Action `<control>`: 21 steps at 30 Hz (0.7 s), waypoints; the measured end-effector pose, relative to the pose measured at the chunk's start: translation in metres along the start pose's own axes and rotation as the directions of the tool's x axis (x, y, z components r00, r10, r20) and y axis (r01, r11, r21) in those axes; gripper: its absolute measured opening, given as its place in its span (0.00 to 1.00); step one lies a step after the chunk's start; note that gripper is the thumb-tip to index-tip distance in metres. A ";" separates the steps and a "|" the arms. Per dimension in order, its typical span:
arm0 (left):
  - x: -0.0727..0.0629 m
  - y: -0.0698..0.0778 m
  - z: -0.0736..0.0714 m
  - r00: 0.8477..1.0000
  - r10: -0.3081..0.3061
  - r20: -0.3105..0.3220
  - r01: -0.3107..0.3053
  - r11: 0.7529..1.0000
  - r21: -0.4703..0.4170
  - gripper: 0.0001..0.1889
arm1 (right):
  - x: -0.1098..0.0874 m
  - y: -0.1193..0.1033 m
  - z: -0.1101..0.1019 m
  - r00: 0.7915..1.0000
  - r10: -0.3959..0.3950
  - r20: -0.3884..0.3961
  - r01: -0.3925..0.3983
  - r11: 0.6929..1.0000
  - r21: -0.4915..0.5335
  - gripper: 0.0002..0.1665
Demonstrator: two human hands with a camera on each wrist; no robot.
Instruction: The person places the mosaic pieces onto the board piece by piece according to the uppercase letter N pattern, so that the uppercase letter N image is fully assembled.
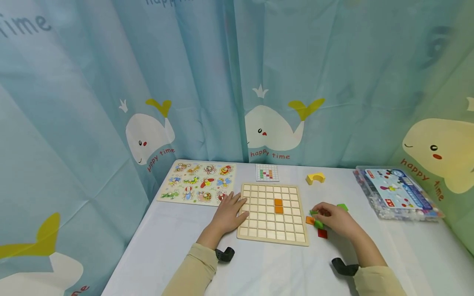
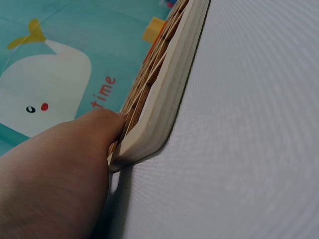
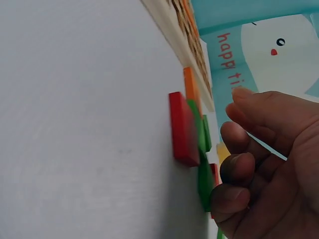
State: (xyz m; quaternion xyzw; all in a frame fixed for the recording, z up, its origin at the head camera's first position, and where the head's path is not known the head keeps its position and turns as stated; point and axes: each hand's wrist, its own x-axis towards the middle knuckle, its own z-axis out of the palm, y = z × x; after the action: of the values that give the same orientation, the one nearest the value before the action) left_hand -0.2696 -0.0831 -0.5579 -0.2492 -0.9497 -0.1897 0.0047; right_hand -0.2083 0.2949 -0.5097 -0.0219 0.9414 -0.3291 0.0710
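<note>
My left hand rests with extended fingers at the left edge of a wooden grid board. In the left wrist view, its thumb lies over the board's rim. Two orange square tiles sit one above the other in the grid. Right of the board, my right hand hovers with loosely curled fingers over loose tiles: an orange tile, green tiles and a red tile. Nothing shows between thumb and fingers in the right wrist view, where the red tile stands out in front.
A bug picture puzzle board lies at the back left. Behind the grid board is a small pattern card. A yellow arch block stands at the back, and a clear box of small pieces lies far right.
</note>
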 end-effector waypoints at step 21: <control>0.000 0.001 -0.001 1.000 -0.002 -0.003 0.002 1.000 -0.003 0.30 | 0.001 0.004 0.013 1.000 -0.017 0.018 0.018 0.997 -0.080 0.18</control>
State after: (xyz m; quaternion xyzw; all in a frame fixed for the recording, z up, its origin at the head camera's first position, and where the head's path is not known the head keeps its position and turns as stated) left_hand -0.2689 -0.0828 -0.5571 -0.2477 -0.9497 -0.1917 0.0057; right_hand -0.2076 0.2900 -0.5228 -0.0358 0.9530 -0.2914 0.0752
